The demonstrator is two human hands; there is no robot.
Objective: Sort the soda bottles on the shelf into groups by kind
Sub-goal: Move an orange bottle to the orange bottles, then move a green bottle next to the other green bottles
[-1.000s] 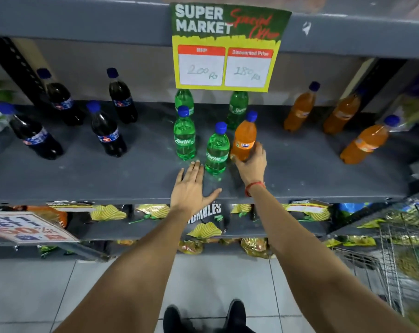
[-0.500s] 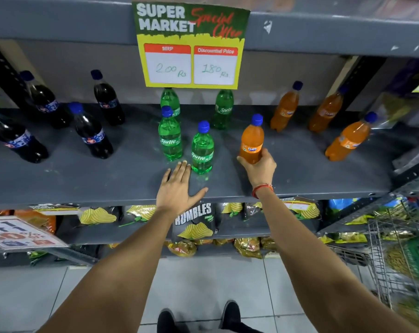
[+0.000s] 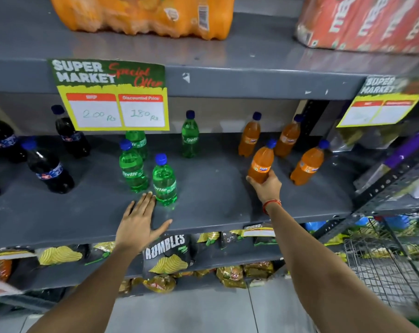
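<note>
My right hand [image 3: 266, 188] grips the base of an orange Fanta bottle [image 3: 262, 162], tilted and just off the grey shelf [image 3: 215, 205], close to three other orange bottles [image 3: 249, 137] at the right. My left hand [image 3: 138, 223] lies flat and open on the shelf's front, fingertips beside the nearest green Sprite bottle [image 3: 164, 180]. Further green bottles [image 3: 132, 168] stand in the middle, one [image 3: 190, 135] apart at the back. Dark cola bottles [image 3: 48, 168] stand at the left.
A price sign [image 3: 112, 97] hangs from the shelf above and hides a green bottle's top. Orange packs [image 3: 143, 15] and a red carton [image 3: 367, 22] sit on the top shelf. Snack bags [image 3: 167, 255] fill the shelf below. A wire basket [image 3: 383, 267] is at lower right.
My right hand has carried the orange bottle to the right, from beside the green bottles to the orange group. The left hand stays flat on the shelf. The camera tilted up.
</note>
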